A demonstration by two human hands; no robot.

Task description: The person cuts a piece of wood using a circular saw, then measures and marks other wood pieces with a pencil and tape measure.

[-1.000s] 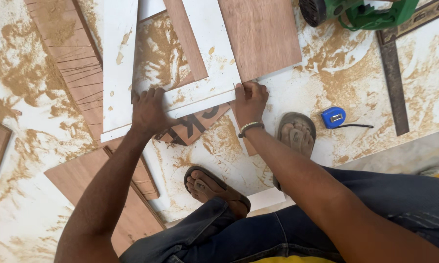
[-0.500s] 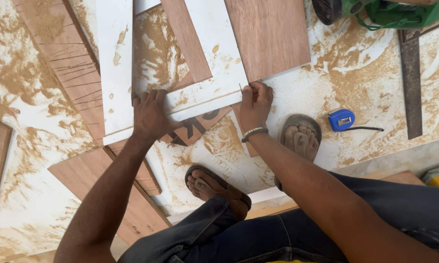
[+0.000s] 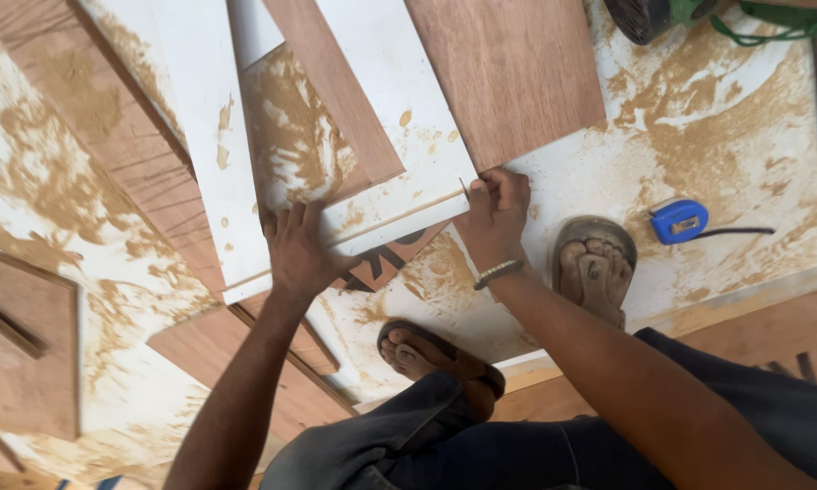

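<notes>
My left hand point(image 3: 298, 247) presses flat, fingers spread, on the near end of a white laminated board point(image 3: 381, 222) dusted with sawdust. My right hand point(image 3: 494, 210) is at the board's right corner, pinching a thin pencil-like stick point(image 3: 464, 190) against its edge. A narrow light strip point(image 3: 399, 216) runs along the board between the two hands. A brown wood plank point(image 3: 336, 91) lies diagonally on top of the board.
A larger brown panel point(image 3: 508, 73) lies at top right. A blue tape measure point(image 3: 679, 221) sits on the sawdust-covered sheet to the right. My sandalled feet point(image 3: 594, 268) rest below the board. More brown offcuts point(image 3: 27, 354) lie at left; a green power tool point(image 3: 662, 14) at top.
The view has shifted closer and slightly left. My right hand has moved a little along the board's corner; my left hand stays pressed on the board.
</notes>
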